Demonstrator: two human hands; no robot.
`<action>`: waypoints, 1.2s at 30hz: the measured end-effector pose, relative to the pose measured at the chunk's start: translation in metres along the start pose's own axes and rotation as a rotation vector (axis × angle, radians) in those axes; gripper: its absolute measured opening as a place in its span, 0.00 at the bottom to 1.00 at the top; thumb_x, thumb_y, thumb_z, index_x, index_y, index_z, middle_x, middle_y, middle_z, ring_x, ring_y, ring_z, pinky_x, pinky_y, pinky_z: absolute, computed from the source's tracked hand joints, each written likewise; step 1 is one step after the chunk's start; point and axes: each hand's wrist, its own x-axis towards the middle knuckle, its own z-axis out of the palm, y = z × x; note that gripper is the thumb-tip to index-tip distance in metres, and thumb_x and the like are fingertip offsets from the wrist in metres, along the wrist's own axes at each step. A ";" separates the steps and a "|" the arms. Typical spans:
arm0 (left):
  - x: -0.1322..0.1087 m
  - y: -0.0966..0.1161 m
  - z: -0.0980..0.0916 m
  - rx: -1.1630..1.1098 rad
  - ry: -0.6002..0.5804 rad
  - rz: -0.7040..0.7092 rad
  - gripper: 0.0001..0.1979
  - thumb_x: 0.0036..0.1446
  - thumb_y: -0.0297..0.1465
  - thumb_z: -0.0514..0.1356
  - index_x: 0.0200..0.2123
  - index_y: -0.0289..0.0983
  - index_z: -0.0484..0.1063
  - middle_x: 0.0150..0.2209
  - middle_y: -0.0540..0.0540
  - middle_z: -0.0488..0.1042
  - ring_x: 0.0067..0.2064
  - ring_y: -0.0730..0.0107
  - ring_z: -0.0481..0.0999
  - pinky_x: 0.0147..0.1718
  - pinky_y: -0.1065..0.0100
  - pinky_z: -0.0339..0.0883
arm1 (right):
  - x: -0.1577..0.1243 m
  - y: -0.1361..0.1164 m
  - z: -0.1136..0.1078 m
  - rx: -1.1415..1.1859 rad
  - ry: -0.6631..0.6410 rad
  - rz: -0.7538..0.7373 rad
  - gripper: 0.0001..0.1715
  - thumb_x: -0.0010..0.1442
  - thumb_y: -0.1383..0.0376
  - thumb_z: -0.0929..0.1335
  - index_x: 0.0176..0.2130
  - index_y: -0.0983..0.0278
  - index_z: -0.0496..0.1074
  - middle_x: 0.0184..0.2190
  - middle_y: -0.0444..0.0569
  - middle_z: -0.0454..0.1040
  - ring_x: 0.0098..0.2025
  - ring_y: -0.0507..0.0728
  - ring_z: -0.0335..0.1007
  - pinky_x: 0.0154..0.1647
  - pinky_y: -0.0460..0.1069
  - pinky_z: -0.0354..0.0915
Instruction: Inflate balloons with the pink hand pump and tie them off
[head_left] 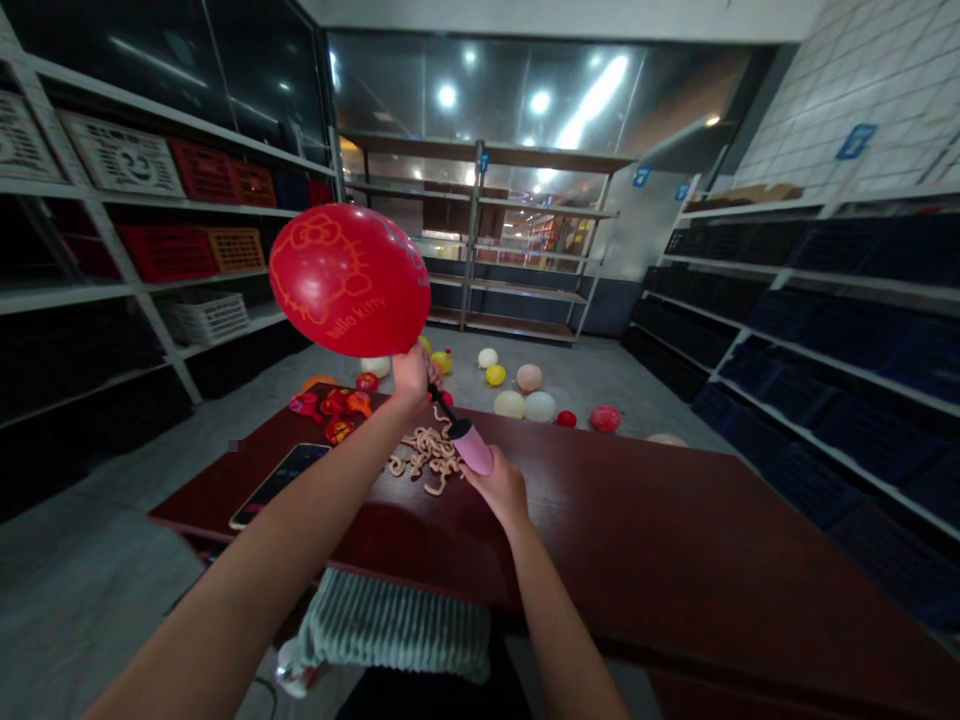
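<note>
A red inflated balloon (349, 278) with a cartoon print floats above the dark red table (675, 540). My left hand (411, 376) is closed around the balloon's neck, pinching it onto the black nozzle of a pink hand pump (472, 446). My right hand (501, 488) is closed around the pump's lower end. Under the pump lies a heap of pale uninflated balloons (426, 456). Several red and orange uninflated balloons (334, 408) lie at the table's far left corner.
A phone (279, 484) lies on the table at the left. Several inflated balloons (525, 400) are scattered on the floor beyond the table. Shelving with crates (187, 250) lines the left, the back and the right. A light green cushion (390, 625) sits below the table edge.
</note>
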 end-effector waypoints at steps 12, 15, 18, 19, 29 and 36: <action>0.002 0.057 -0.006 -0.023 -0.049 0.175 0.27 0.73 0.35 0.51 0.20 0.39 0.48 0.12 0.55 0.46 0.12 0.78 0.48 0.11 0.73 0.46 | -0.010 0.001 -0.003 -0.017 0.206 -0.104 0.21 0.56 0.50 0.73 0.44 0.59 0.76 0.37 0.50 0.82 0.36 0.60 0.79 0.34 0.48 0.61; 0.002 0.036 -0.010 -0.035 -0.003 0.198 0.27 0.72 0.35 0.52 0.20 0.38 0.47 0.12 0.56 0.46 0.12 0.78 0.48 0.11 0.73 0.46 | -0.012 0.008 -0.002 -0.033 0.184 -0.090 0.20 0.55 0.52 0.73 0.44 0.60 0.76 0.36 0.49 0.82 0.37 0.59 0.79 0.34 0.48 0.60; 0.000 0.004 -0.013 -0.030 0.052 0.193 0.27 0.71 0.36 0.54 0.19 0.39 0.48 0.12 0.56 0.46 0.11 0.78 0.47 0.11 0.73 0.45 | -0.011 0.012 -0.002 -0.072 0.145 -0.082 0.20 0.55 0.52 0.73 0.44 0.60 0.75 0.36 0.48 0.82 0.36 0.58 0.78 0.33 0.48 0.59; -0.002 -0.008 -0.014 -0.025 0.065 0.180 0.27 0.71 0.36 0.55 0.19 0.39 0.49 0.12 0.56 0.46 0.11 0.78 0.48 0.11 0.73 0.45 | -0.011 0.012 -0.002 -0.087 0.134 -0.080 0.20 0.55 0.52 0.73 0.44 0.60 0.75 0.36 0.48 0.82 0.36 0.58 0.77 0.33 0.48 0.58; -0.017 -0.089 -0.035 -0.067 0.140 0.076 0.24 0.70 0.29 0.51 0.19 0.39 0.50 0.12 0.56 0.48 0.12 0.78 0.50 0.13 0.73 0.45 | -0.008 0.008 -0.007 -0.242 0.101 -0.095 0.20 0.56 0.53 0.74 0.44 0.61 0.74 0.35 0.50 0.81 0.35 0.58 0.76 0.31 0.49 0.54; -0.009 -0.069 -0.051 -0.114 0.186 0.036 0.24 0.65 0.29 0.57 0.22 0.40 0.46 0.14 0.58 0.46 0.12 0.78 0.47 0.14 0.72 0.43 | -0.009 0.002 -0.001 -0.287 0.115 -0.195 0.15 0.58 0.55 0.73 0.41 0.60 0.73 0.35 0.47 0.80 0.35 0.56 0.76 0.32 0.49 0.53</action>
